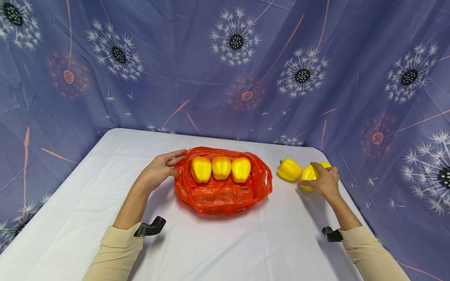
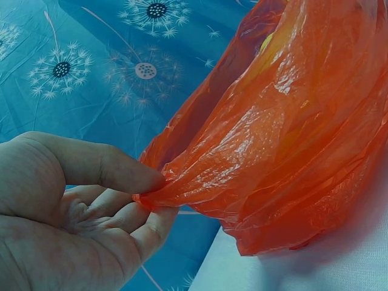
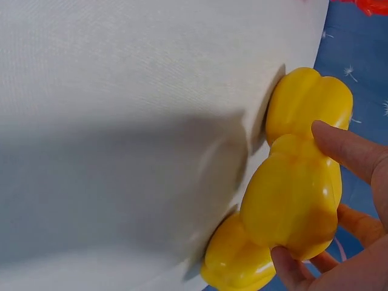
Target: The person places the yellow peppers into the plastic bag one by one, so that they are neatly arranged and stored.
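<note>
My left hand pinches the left edge of a red plastic bag between thumb and fingers. In the left wrist view the gathered film of the bag stretches away from the fingertips. Three yellow bell peppers sit side by side inside its wide mouth. Over at the right, my right hand grips a yellow bell pepper, thumb on one side and fingers on the other. Another bell pepper with a green stem lies just left of it, and a further one is partly hidden behind the hand.
A white-covered table carries everything. Purple cloth with a dandelion print hangs behind it and along both sides. The peppers at the right lie near the table's right edge. Black wrist mounts project from both sleeves.
</note>
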The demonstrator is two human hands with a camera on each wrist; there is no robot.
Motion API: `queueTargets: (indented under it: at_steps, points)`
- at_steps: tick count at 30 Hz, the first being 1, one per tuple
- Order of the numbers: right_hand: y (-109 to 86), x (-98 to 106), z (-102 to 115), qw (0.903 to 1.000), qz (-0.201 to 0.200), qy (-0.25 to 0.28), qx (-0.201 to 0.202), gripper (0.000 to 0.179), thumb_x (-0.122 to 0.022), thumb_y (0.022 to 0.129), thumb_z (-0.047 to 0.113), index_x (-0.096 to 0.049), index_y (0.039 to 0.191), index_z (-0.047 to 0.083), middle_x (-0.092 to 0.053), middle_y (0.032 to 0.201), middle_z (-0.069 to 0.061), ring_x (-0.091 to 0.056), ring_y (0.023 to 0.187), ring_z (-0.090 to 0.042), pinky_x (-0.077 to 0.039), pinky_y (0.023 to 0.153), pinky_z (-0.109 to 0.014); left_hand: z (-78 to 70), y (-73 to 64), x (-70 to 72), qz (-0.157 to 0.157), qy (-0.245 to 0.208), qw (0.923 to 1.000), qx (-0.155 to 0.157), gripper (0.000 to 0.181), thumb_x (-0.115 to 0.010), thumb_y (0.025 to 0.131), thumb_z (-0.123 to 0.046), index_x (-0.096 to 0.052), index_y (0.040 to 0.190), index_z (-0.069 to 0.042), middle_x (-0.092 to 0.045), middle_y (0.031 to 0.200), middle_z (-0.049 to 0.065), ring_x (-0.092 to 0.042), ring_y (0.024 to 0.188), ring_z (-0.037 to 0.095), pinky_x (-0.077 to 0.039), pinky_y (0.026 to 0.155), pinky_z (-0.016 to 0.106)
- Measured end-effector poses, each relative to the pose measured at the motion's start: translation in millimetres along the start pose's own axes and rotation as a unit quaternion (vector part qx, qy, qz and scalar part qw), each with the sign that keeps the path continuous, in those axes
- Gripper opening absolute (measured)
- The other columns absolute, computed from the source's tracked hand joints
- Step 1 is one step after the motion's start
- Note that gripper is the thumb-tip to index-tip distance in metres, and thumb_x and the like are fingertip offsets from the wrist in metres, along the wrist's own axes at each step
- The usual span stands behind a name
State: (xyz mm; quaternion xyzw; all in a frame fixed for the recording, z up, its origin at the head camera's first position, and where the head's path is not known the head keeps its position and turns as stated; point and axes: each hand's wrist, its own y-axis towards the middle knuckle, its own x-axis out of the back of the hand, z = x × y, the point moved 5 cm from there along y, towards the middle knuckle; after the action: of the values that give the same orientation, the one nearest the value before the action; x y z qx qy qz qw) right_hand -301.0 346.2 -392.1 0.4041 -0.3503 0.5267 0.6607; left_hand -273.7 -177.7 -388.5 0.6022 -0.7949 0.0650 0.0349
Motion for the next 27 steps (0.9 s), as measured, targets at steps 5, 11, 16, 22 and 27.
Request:
queueTargets:
  at_steps: [5, 11, 16, 22, 27]
  points:
    - [0.6, 9, 4, 0.9999, -0.012, 0.0, 0.008, 0.082, -0.085, 0.075, 0.028, -0.05, 0.143, 0.0, -0.039, 0.127, -0.039, -0.028, 0.118, -0.055, -0.028, 0.083, -0.059, -2.1, 0.2, 0.0, -0.001, 0.0, 1.0, -0.003, 0.084, -0.053, 0.078, 0.016, -0.036, 0.157, -0.006, -0.043, 0.157, 0.02, -0.03, 0.153, 0.029, -0.049, 0.086, 0.016]
    - [-0.6, 16, 10, 0.9996, -0.022, -0.002, 0.017, 0.082, -0.086, 0.075, 0.027, -0.05, 0.143, -0.001, -0.04, 0.125, -0.038, -0.027, 0.119, -0.054, -0.028, 0.084, -0.06, -2.0, -0.4, -0.7, -0.001, 0.007, 1.0, 0.004, 0.085, -0.053, 0.078, 0.016, -0.037, 0.157, -0.008, -0.044, 0.157, 0.019, -0.029, 0.153, 0.028, -0.046, 0.087, 0.014]
    - [-1.9, 20, 17, 0.9992, -0.026, -0.004, 0.03, 0.081, -0.086, 0.075, 0.028, -0.051, 0.142, -0.001, -0.044, 0.123, -0.036, -0.028, 0.119, -0.053, -0.027, 0.087, -0.061, -1.8, -0.9, -0.6, -0.002, 0.008, 1.0, 0.005, 0.084, -0.053, 0.078, 0.016, -0.037, 0.158, -0.008, -0.044, 0.156, 0.019, -0.029, 0.153, 0.029, -0.046, 0.087, 0.013]
    - [-4.7, 23, 28, 0.9995, -0.02, 0.005, 0.023, 0.083, -0.086, 0.075, 0.027, -0.05, 0.145, 0.001, -0.037, 0.127, -0.039, -0.028, 0.118, -0.054, -0.032, 0.081, -0.06, -1.6, -1.3, -1.0, 0.001, 0.007, 1.0, 0.003, 0.084, -0.053, 0.079, 0.015, -0.036, 0.158, -0.007, -0.043, 0.157, 0.019, -0.029, 0.153, 0.028, -0.048, 0.088, 0.015]
    - [-5.0, 25, 41, 0.9992, -0.022, 0.015, 0.028, 0.082, -0.087, 0.074, 0.026, -0.051, 0.144, 0.002, -0.036, 0.128, -0.039, -0.027, 0.12, -0.054, -0.033, 0.082, -0.06, -1.6, -1.5, -0.9, 0.001, 0.01, 0.9999, 0.002, 0.084, -0.054, 0.078, 0.015, -0.036, 0.158, -0.008, -0.044, 0.157, 0.019, -0.029, 0.153, 0.028, -0.049, 0.09, 0.018]
